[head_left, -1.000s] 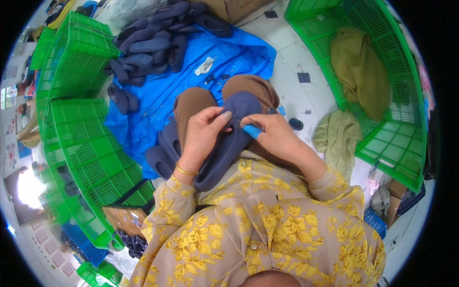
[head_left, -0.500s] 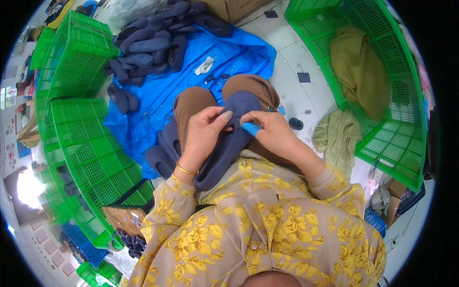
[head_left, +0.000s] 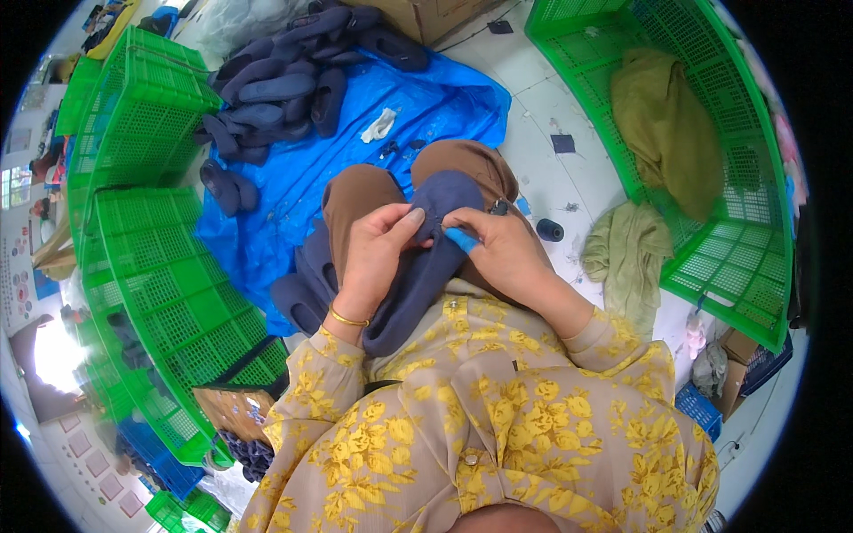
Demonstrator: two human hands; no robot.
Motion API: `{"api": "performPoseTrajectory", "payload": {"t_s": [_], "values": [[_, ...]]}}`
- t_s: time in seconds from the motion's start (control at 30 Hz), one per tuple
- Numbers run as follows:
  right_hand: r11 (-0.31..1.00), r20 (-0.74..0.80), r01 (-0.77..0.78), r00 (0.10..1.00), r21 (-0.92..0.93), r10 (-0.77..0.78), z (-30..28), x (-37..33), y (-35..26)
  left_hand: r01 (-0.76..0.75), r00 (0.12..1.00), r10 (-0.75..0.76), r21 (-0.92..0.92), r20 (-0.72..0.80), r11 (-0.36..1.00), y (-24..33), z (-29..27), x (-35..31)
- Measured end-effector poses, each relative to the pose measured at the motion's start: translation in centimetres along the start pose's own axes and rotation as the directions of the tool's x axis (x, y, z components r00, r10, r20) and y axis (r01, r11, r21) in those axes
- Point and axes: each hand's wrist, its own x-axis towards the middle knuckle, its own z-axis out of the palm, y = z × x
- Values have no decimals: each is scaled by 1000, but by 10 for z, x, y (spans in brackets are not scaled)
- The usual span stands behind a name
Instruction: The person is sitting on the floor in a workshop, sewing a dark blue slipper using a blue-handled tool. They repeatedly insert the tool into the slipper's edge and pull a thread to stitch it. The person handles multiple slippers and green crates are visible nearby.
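Observation:
A navy slipper (head_left: 449, 191) lies across my lap, toe pointing away from me. My left hand (head_left: 375, 253) pinches the left edge of its opening between thumb and fingers. Against the right side of that opening, my right hand (head_left: 508, 256) has its fingertips pressed together, with a blue wrap on one digit. Whatever those fingertips hold is too small to make out. Further navy slippers (head_left: 300, 300) rest beside my left thigh, partly hidden by my left hand and forearm.
Navy slippers (head_left: 277, 91) are heaped on a blue sheet (head_left: 355, 169) ahead. Green crates (head_left: 169, 266) line the left; another green crate (head_left: 742, 298) at the right holds olive cloth (head_left: 662, 133). A dark thread spool (head_left: 550, 230) stands on the floor right of my knee.
My right fingertips have come in slightly closer to the slipper's edge and my left hand. A thin needle-like glint by the right fingers no longer shows. The left hand keeps its pinch.

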Motion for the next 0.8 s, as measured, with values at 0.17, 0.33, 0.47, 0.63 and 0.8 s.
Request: {"api": "performPoseTrajectory", "payload": {"t_s": [0.17,0.33,0.47,0.63,0.8], "values": [[995,-40,79,996,-64,-82,6,-2,6,17,1000,-16,-58,22,998,0,-1,1],[994,-73,74,994,-83,-80,9,-3,2,54,998,-54,4,20,999,3,1,3],[995,-83,55,995,-89,-63,12,-4,2,89,996,-89,36,16,995,5,2,3],[988,-87,92,991,-123,-103,17,-6,5,142,990,-142,2,18,990,7,3,4],[978,-70,106,990,-178,-120,20,-7,7,156,987,-155,-34,40,987,7,3,4]]}}
